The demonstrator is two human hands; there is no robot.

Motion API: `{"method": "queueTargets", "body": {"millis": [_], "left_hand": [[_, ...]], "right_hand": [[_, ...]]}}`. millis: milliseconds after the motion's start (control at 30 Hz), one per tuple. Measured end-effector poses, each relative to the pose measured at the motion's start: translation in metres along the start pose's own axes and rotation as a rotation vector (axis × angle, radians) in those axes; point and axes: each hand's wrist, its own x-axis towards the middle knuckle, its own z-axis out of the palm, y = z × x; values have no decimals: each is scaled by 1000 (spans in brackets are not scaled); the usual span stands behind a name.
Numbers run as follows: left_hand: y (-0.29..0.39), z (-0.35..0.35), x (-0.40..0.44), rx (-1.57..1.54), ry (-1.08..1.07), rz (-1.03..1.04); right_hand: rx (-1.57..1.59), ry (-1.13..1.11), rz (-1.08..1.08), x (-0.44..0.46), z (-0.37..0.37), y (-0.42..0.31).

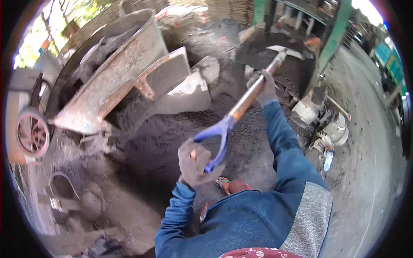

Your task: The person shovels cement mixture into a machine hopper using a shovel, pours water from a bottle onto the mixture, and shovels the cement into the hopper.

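A shovel with a blue D-shaped handle [228,124] and a worn brown shaft slants from the lower middle to the upper right. My left hand [196,162], in a grey glove with a hole in it, is wrapped round the blue grip. Further up, my right hand [265,87], also gloved, closes round the shaft. The metal blade [286,52] lies at the far end, over dark loose material [297,66] beside a green post. Dark, powdery ground [172,137] spreads beneath the shovel.
A large tilted metal drum [116,73] stands at the upper left, with a red-rimmed wheel [33,132] beside it. Right of me are a motor-like machine [337,131], a plastic bottle [328,160] and a green post [333,43]. A dark bucket [230,28] stands at the back.
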Motion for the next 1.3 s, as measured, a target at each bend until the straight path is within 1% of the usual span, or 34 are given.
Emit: {"method": "queueTargets", "body": {"millis": [67, 100, 133, 200, 233, 267, 333, 400, 433, 467, 533, 567, 600, 633, 667, 700, 733, 767, 800, 833, 867, 900, 933, 967, 1000, 1033, 1067, 1100, 1133, 1167, 1200, 1233, 1267, 1300], "left_hand": [[18, -11, -57, -25, 93, -152], [28, -23, -84, -70, 153, -259], [37, -34, -110, -190, 208, -440], [55, -46, -162, -447, 377, -769], [66, -38, -207, -644, 610, -1040], [73, -44, -225, -655, 760, -1241], [86, -49, -270, -953, 1313, -1673], [98, -59, -324, -802, 1498, -1881], [100, -53, -393, -889, 1475, -1935], [121, -55, -409, -835, 1534, -1987], [174, -43, -468, -760, 1663, -2044], [207, -33, -482, -736, 1774, -2006], [240, -23, -496, -708, 1880, -1955], [291, -9, -520, -837, 1889, -1786], [311, -11, -473, -578, 2023, -1850], [390, 16, -511, -349, 2102, -2038], [460, 40, -542, -108, 2164, -2225], [488, 35, -512, 34, 2193, -2381], [504, 29, -490, 98, 2233, -2450], [511, 22, -468, 159, 2268, -2499], [511, 11, -451, 205, 2289, -2532], [507, 1, -440, 246, 2299, -2539], [500, -7, -430, 262, 2301, -2534], [490, -13, -428, 259, 2291, -2497], [472, -18, -432, 221, 2277, -2414], [429, -27, -431, 131, 2260, -2302], [377, -29, -440, 10, 2242, -2148], [223, -42, -404, -39, 2276, -2092], [249, 14, -528, 595, 1452, -2469], [124, 2, -479, 483, 1920, -2349], [79, 4, -443, 545, 1822, -2280], [75, 6, -434, 445, 1993, -2217], [91, 16, -442, 619, 1839, -2238], [130, 26, -458, 790, 1635, -2288]], "right_hand": [[-144, -4, 8, -48, 33, 23], [-192, -44, 48, -63, 36, 36], [-235, -90, 96, -73, 38, 50], [-370, -51, 205, -91, 53, 81], [-377, -70, 262, -92, 53, 105], [-382, -86, 303, -95, 53, 131], [-386, -136, 383, -104, 54, 176], [-380, -193, 482, -119, 46, 242], [-398, -119, 597, -124, 37, 288], [-414, -39, 707, -134, 17, 331], [-648, -113, 835, -162, -42, 417], [-764, 160, 891, -190, -65, 459], [-832, 194, 986, -224, -91, 488], [-881, 172, 1129, -258, -124, 511], [-974, 124, 1286, -297, -168, 532], [-937, 208, 1458, -338, -176, 532], [-1044, 357, 1639, -383, -199, 539], [-885, 245, 1887, -416, -206, 535], [-926, 160, 1731, -449, -213, 519], [-1023, 260, 1930, -488, -237, 522], [-1051, 336, 1969, -496, -211, 516], [-1019, 445, 2064, -516, -226, 520], [-1046, 474, 2059, -521, -225, 525], [-943, 494, 2085, -514, -231, 536], [-842, 510, 2100, -498, -235, 552], [-965, 361, 1970, -468, -244, 577], [-918, 353, 1946, -422, -259, 610], [-1083, 226, 1590, -377, -295, 645], [-944, 108, 1684, -295, -326, 680], [-1035, 297, 1685, -221, -360, 724], [-932, 414, 1552, -197, -355, 730], [-909, 362, 1556, -187, -345, 730], [-884, 345, 1582, -200, -342, 712], [-896, 367, 1544, -214, -357, 703]]}}
